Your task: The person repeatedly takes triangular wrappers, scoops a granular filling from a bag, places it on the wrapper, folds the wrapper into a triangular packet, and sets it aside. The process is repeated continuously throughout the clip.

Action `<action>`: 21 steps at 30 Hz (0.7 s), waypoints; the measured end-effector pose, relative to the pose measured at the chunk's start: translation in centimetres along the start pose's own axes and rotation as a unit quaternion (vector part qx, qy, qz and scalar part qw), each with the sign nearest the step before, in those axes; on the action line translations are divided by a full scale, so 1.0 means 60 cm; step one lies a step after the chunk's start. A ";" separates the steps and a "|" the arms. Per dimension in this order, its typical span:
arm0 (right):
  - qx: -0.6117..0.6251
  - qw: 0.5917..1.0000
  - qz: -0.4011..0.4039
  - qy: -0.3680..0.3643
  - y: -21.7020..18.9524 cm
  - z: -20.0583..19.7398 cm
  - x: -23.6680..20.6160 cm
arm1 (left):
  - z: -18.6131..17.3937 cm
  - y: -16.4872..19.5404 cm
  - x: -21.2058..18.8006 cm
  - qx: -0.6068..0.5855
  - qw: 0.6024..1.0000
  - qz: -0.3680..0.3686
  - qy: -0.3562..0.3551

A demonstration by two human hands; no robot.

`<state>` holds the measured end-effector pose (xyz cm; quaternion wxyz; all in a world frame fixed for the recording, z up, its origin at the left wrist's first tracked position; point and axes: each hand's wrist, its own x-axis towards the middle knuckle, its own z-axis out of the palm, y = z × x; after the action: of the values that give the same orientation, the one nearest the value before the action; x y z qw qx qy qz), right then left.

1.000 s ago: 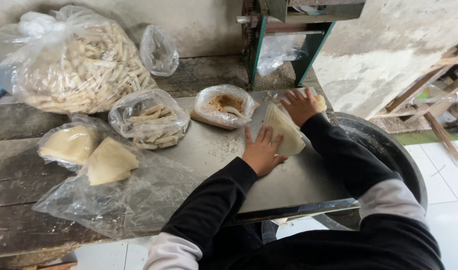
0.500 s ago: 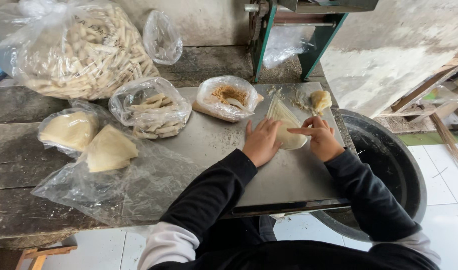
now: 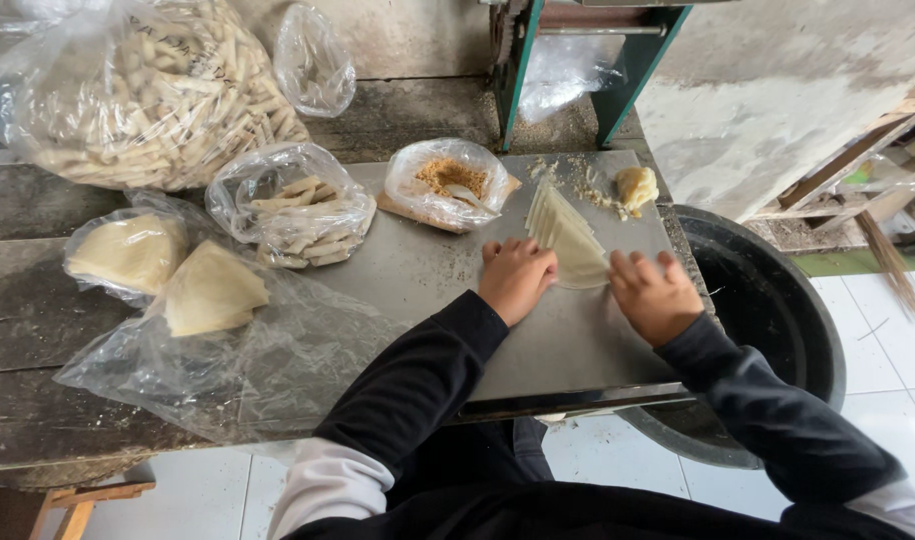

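- While both hands rest on the metal sheet (image 3: 418,270), the left hand (image 3: 518,280) lies curled, knuckles up, touching the left edge of the wrapper stack (image 3: 568,240)
- right hand (image 3: 656,295) sits at the stack's lower right corner, fingers bent down; whether it pinches a wrapper cannot be told
- filling bag (image 3: 448,180) lies just behind the stack, a dough lump (image 3: 636,186) to its right
- black tub (image 3: 778,330) stands beside the table, under the right arm
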<state>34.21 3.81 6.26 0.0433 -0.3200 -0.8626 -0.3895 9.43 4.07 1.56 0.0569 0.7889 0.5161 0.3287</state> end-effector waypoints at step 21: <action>0.538 0.810 0.229 0.051 0.003 0.059 0.094 | 0.017 -0.004 0.005 -0.091 0.994 -0.035 0.043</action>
<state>30.50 9.30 5.76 0.3406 -0.4138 -0.8322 0.1423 9.92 4.73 0.80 0.1176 0.7470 0.5132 0.4060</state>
